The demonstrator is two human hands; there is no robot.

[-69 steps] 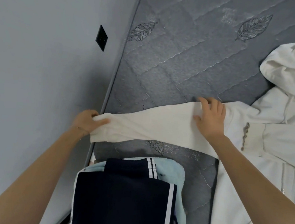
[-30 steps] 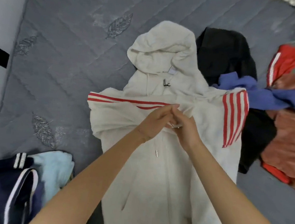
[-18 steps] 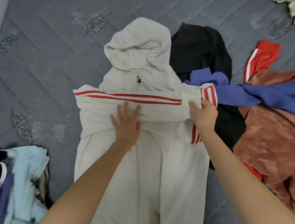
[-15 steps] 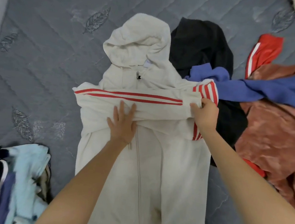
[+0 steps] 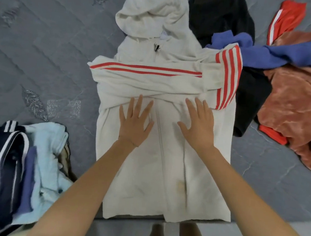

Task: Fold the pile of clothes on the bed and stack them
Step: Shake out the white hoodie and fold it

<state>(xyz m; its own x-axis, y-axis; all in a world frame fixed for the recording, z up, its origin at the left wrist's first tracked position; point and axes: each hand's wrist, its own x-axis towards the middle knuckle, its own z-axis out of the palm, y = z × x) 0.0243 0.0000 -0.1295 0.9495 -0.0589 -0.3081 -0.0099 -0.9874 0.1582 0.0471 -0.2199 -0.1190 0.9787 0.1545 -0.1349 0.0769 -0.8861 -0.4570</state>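
A cream zip hoodie [image 5: 157,174] with red sleeve stripes lies front-up on the grey mattress [image 5: 44,42], hood pointing away from me. Both sleeves are folded across its chest. My left hand [image 5: 135,121] lies flat with spread fingers on the left half of the chest, just below the sleeves. My right hand [image 5: 197,123] lies flat the same way on the right half. A stack of folded clothes [image 5: 14,171], navy with white stripes and light blue, sits at the lower left.
Unfolded clothes lie to the right: a black garment [image 5: 225,16], a blue one [image 5: 280,53], a rust-coloured one [image 5: 298,111] and a red piece with a white stripe [image 5: 287,18]. The bed's near edge [image 5: 254,220] runs just under the hoodie's hem. A wall borders the left side.
The left sleeve was stretched out, then folded across the chest. My right hand let go of the right sleeve's fold, and both hands now lie flat lower on the chest.
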